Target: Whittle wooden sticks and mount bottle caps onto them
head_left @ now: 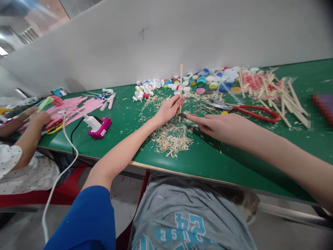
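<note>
My left hand (pixel 169 108) is closed round a thin wooden stick (pixel 181 76), which stands nearly upright with its lower end close above the table. My right hand (pixel 218 125) grips a small dark-bladed knife (pixel 182 115), its index finger stretched along the tool. The blade meets the stick just below my left fingers; most of the handle is hidden in my palm. Under the stick lies a loose pile of pale wood shavings (pixel 174 141). Beyond my right hand rest large red-handled scissors (pixel 256 111).
Bottle caps (pixel 201 82) and small white-topped pieces (pixel 153 85) line the wall. More sticks (pixel 284 99), some red-wrapped, lie right. A pink power adapter (pixel 100 128) with a white cable sits left. At far left, another person's hands (pixel 39 118) hold light-green material beside pink sheets (pixel 91 106).
</note>
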`<control>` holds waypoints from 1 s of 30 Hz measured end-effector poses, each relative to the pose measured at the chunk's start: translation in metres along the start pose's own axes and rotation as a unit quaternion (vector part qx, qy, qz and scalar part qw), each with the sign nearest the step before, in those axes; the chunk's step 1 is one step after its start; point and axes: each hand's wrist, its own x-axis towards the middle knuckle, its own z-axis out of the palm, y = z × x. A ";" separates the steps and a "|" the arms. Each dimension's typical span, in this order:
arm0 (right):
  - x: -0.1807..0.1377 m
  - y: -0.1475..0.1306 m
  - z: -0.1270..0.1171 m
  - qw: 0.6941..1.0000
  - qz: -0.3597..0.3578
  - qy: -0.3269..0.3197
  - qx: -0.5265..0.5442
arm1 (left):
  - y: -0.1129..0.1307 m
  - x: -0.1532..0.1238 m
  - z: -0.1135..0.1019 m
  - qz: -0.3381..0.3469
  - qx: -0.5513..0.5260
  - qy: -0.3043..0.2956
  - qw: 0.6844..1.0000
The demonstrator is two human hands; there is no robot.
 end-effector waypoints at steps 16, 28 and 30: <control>0.000 -0.010 -0.008 0.995 0.010 -0.090 0.035 | 0.008 -0.002 0.002 0.018 -0.002 -0.027 0.999; -0.002 0.000 0.001 0.998 0.005 0.034 -0.058 | 0.002 0.002 -0.001 0.010 0.016 -0.015 1.000; -0.002 -0.002 0.003 0.998 -0.003 0.044 -0.046 | 0.002 0.002 -0.001 0.006 0.018 -0.016 1.000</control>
